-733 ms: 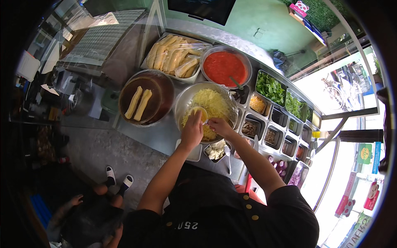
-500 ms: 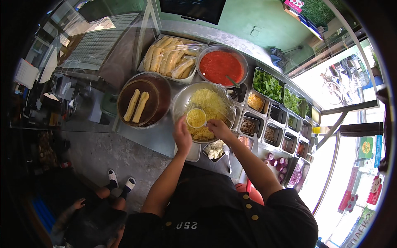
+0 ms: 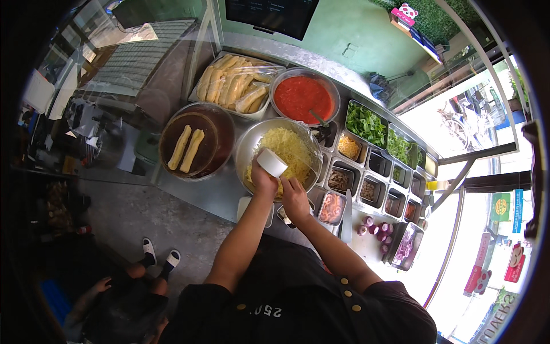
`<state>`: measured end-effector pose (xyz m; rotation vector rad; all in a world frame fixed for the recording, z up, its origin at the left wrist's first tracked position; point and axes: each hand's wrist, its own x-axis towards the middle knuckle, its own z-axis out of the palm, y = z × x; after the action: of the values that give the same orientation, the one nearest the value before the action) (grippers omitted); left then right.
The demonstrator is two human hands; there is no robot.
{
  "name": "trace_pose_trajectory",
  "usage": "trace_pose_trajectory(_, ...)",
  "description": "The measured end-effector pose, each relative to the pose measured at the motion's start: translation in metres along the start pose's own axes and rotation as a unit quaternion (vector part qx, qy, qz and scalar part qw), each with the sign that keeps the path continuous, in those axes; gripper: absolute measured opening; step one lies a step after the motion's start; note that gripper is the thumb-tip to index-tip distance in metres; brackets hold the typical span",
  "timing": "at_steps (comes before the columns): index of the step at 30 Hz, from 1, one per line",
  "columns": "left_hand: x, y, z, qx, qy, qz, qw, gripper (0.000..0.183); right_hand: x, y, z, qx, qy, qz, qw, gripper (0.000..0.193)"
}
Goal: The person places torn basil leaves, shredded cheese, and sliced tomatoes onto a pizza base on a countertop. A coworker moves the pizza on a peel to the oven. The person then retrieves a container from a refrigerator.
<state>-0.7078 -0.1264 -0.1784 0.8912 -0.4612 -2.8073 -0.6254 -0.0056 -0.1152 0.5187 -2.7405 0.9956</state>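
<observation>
Cup (image 3: 271,163), level earlier, now tilts above the bowl (image 3: 245,149), just beyond the right fingers (image 3: 290,188) clamped on it; left fingers (image 3: 259,172) curl against it, grip unclear.

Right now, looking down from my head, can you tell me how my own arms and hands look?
Short black sleeves cover your upper arms, leaving both forearms bare. Your left fingers and right fingers wear no visible gloves, and no watch or bracelet shows. The sleeves match a black top with gold-toned round buttons and white print.
</observation>
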Motion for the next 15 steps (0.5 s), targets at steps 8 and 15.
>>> trace_pose_trajectory(8,-0.005,-0.004,-0.002,-0.048,-0.054,-0.055,0.996,0.030,0.005,0.016,0.006,-0.004,0.053,-0.028,0.998,0.043)
trace_pose_trajectory(15,-0.003,0.013,0.001,-0.084,-0.077,-0.061,0.992,0.038,0.007,0.010,0.011,0.142,0.103,0.103,0.979,0.022)
